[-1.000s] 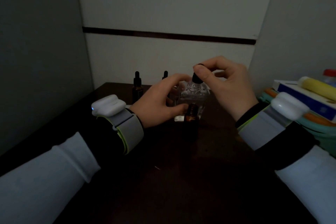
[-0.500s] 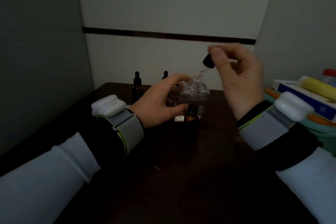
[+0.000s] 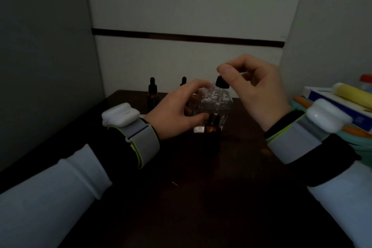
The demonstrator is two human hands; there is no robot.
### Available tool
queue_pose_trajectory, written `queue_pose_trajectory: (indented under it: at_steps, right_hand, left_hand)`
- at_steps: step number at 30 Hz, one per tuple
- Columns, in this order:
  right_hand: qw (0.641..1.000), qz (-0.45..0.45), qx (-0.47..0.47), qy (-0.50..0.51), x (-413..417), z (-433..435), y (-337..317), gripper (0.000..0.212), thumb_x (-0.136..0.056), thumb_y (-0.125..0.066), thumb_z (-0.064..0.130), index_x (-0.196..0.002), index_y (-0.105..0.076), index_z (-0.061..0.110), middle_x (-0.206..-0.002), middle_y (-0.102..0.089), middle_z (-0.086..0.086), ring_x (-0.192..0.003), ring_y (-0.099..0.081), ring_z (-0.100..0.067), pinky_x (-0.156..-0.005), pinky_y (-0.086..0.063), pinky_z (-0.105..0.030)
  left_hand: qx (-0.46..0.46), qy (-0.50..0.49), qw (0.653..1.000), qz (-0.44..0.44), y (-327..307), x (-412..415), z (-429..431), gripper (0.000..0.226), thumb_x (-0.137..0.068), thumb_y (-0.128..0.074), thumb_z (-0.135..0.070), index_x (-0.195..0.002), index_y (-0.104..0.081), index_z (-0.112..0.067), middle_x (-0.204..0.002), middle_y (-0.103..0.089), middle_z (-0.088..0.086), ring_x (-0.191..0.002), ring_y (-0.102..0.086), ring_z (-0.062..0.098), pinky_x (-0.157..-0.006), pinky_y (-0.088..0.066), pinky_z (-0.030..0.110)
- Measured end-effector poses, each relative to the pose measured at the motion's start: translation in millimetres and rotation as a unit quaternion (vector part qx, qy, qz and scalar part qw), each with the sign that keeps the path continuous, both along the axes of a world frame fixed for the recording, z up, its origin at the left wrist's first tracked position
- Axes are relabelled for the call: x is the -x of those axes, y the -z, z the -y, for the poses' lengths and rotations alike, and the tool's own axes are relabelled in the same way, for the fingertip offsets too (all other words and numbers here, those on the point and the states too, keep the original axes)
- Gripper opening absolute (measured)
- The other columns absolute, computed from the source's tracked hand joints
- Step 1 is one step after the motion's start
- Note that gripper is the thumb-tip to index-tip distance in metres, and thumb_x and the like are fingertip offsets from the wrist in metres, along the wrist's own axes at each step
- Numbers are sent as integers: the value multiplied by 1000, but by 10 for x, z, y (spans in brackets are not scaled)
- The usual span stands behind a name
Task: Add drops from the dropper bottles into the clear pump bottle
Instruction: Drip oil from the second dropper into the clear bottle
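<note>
While fingers of the left hand (image 3: 177, 112) wrap the clear, square pump bottle (image 3: 214, 104) on the dark tabletop (image 3: 201, 187), the right hand (image 3: 255, 90) pinches a black dropper (image 3: 222, 83) at its open neck.

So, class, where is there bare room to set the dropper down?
Bare: the dark table between both sleeves, nearer than the open amber bottle. Crowded: farther back, where the left hand holds the clear bottle, the right hand pinches the dropper, beside two capped bottles; stacked boxes fill the right edge.
</note>
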State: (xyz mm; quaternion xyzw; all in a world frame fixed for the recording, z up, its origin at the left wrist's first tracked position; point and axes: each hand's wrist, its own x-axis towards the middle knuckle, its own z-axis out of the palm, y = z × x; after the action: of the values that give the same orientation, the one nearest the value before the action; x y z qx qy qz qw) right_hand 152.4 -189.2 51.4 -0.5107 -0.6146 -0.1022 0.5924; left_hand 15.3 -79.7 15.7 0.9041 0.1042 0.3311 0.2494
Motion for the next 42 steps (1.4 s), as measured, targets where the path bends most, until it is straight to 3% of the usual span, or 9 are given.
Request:
queue_pose_trajectory:
  at_steps: [6, 14, 17, 23, 30, 38, 42]
  right_hand:
    - [999, 40, 18, 16, 1, -22, 27, 12, -81, -58, 42, -74, -61, 34, -72, -65, 12, -75, -62, -6, -74, -47, -31]
    - [999, 48, 23, 8, 3, -11, 35, 14, -79, -57, 45, -73, -62, 33, -72, -65, 14, -76, -61, -3, -75, -43, -21]
    - [999, 36, 26, -4, -4, -7, 29, 12, -80, -59, 43, -77, -64, 33, -74, -67, 12, -78, -63, -6, -76, -46, -27]
    - [998, 53, 21, -2, -8, -3, 44, 13, -81, -59, 42, -75, -63, 31, -77, -67, 9, -80, -61, -9, -76, -42, -24]
    - [999, 50, 14, -3, -24, -16, 32, 11, -82, -59, 42, -76, -61, 32, -81, -64, 9, -89, -60, -19, -77, -47, -35]
    - [983, -112, -145, -21, -54, 44, -103, 9, -86, -59, 32, -87, -63, 24, -72, -65, 19, -72, -57, 3, -64, -42, -15]
    - [988, -89, -127, 1, -63, 22, -92, 5, -88, -59, 30, -90, -63, 29, -76, -65, 20, -75, -57, 3, -65, -42, -14]
  left_hand:
    - [3, 4, 1000, 6, -4, 3, 12, 59, -82, -69, -17, -134, -41, -25, -120, -53, -2, -102, -55, 12, -80, -49, 26]
    - [8, 8, 1000, 5, -9, 6, 14, 59, -82, -69, -17, -134, -41, -25, -121, -53, -3, -101, -55, 11, -79, -49, 27]
    - [8, 7, 1000, 5, -5, 5, 16, 59, -82, -69, -18, -134, -41, -25, -120, -54, -2, -102, -56, 13, -80, -49, 30]
    - [5, 4, 1000, 3, -15, 8, 21, 58, -82, -68, -17, -133, -41, -26, -120, -53, -3, -98, -53, 6, -78, -48, 27]
    - [8, 3, 1000, 1, -10, 8, 23, 59, -82, -68, -19, -133, -41, -27, -121, -53, -3, -102, -55, 8, -80, -49, 28]
    - [6, 2, 1000, 0, -14, 19, 34, 56, -83, -68, -17, -132, -43, -27, -120, -52, -4, -104, -54, 10, -80, -49, 25]
    - [6, 4, 1000, 1, -13, 22, 27, 56, -83, -68, -17, -131, -43, -28, -119, -52, -4, -104, -54, 10, -80, -49, 25]
